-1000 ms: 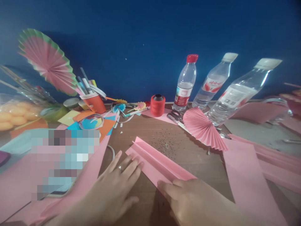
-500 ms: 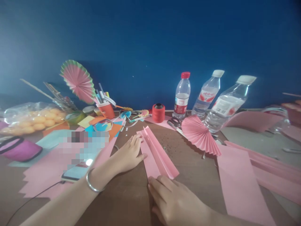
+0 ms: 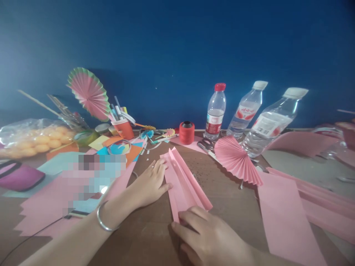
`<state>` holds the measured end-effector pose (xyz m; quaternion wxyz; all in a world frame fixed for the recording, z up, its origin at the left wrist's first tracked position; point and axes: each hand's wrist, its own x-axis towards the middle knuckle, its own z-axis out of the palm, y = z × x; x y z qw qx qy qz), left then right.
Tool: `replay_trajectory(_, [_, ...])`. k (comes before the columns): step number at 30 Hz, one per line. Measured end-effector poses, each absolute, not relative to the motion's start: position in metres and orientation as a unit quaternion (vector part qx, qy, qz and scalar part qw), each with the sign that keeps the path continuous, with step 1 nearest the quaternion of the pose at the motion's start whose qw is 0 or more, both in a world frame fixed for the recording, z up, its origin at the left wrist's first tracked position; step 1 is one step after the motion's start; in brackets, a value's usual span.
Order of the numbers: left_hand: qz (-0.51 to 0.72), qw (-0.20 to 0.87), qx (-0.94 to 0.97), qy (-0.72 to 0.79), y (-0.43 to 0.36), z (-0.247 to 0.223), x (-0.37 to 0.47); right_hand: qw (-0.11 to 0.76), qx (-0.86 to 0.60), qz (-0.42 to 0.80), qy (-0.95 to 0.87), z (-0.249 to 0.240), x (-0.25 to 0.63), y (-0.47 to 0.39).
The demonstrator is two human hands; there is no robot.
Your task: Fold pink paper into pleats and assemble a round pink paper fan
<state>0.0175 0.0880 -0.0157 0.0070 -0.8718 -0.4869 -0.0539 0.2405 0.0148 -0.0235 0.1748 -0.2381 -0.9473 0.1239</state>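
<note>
Pink sheet: the creased sheet (image 3: 180, 186) lies on the tabletop (image 3: 151, 234) straight in front of us, between our two hands, its long side running away from us; raised folds stand along its right side.
Left hand: our left hand (image 3: 151, 184) rests at the far part of the left edge, fingers laid on the paper, thumb spread apart from them; this grip is loose and spread, pressing rather than clasping.
Right hand: our right hand (image 3: 212, 234) sits at the near end with its fingers bent over the paper; its underside is hidden, so we cannot tell whether this grip pinches the edge or only presses it.
Left edge: it seems to lift in a narrow lip near our right fingers; we would judge the step to be working a crease there.
Crease: we do well to match its width to the folds beside it, keep it parallel to them, and pin the far end before running a fingertip along the whole line.
Raised folds: we should press lightly near these, since a heavy palm could flatten them.
Dark specks: these (image 3: 199, 176) lie just right of the sheet; we had best keep them out from under the paper.
</note>
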Motion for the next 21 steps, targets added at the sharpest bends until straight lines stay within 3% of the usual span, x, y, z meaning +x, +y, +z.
replay_trajectory(21, [-0.024,0.024,-0.872,-0.489,0.0884,-0.0137,0.0232,0.189,-0.248,0.076,-0.947,-0.0226,0.2367,0.0157])
